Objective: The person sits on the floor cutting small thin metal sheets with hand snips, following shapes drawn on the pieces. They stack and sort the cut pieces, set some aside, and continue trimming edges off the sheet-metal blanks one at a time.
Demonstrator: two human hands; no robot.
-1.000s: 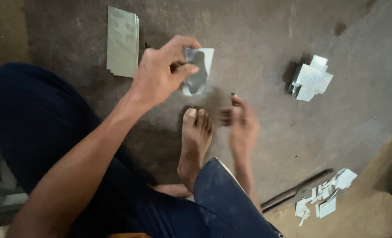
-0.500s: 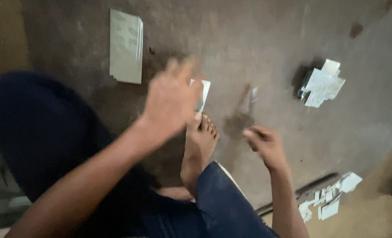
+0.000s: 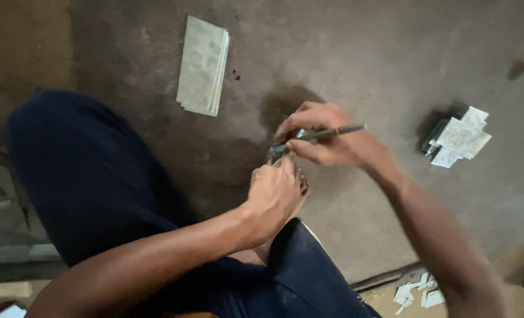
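Grey and mottled, the concrete floor fills most of the head view, with the person seated on it in dark blue trousers. The right hand has its grip closed around a slim dark metal tool with a pen-like shaft, which lies nearly level and points its working end left and slightly down toward the left hand. The left hand sits just below, its fingers pinched shut on a small pale flat piece that shows only as a sliver between the two hands; the tool's tip meets it there. The person's bare foot lies under the left hand, mostly hidden.

A stack of long, pale rectangular sheets lies well apart at the upper left. A loose heap of small whitish cut pieces rests to the right, and more pale offcuts lie at the lower right edge.
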